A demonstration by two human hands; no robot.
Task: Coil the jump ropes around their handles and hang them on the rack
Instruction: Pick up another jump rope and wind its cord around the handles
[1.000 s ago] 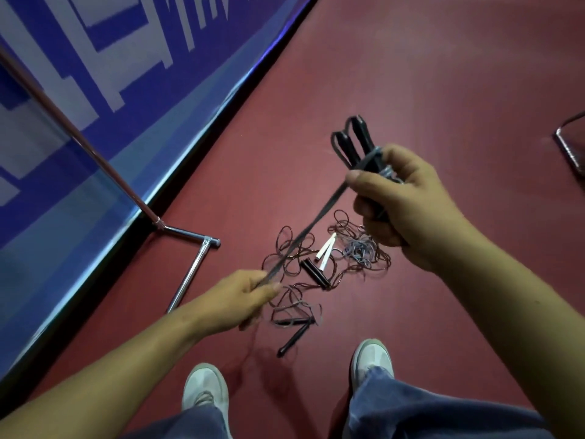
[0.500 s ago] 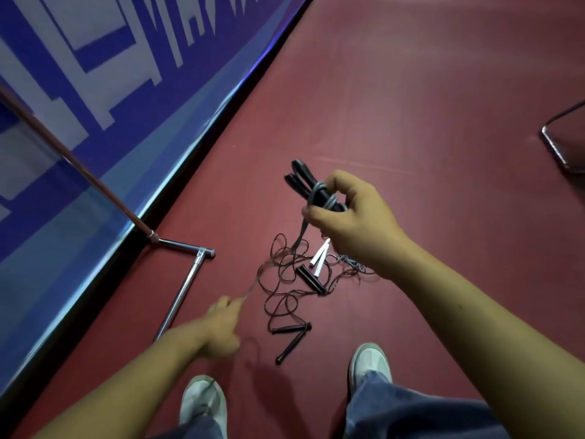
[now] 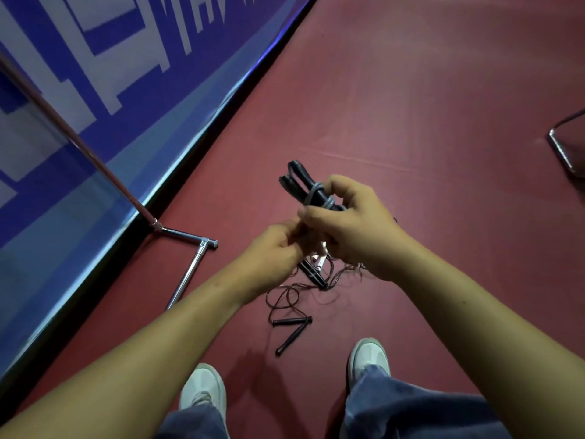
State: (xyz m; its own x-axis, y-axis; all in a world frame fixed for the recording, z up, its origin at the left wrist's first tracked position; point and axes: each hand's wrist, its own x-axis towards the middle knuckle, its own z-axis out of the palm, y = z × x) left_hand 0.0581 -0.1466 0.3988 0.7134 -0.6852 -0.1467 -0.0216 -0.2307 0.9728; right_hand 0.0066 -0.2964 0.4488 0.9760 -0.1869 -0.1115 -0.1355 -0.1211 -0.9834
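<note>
Gripping the paired handles (image 3: 302, 182) in my right hand (image 3: 351, 223), long axis running up-left past my thumb; left hand (image 3: 275, 251) curls just beneath (whether it pinches cord (image 3: 317, 192), I can't tell).

arms bare (image 3: 164, 340) — jeans blue (image 3: 411, 410) — shoes white (image 3: 204, 386)

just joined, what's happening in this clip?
A person is coiling a rope. The right hand grips two black handles with the rope wound round them. The left hand, pressed against it, seems to pinch the loose end. More ropes lie tangled on the floor by the shoes. The rack stands left, with nothing hung in view.
</note>
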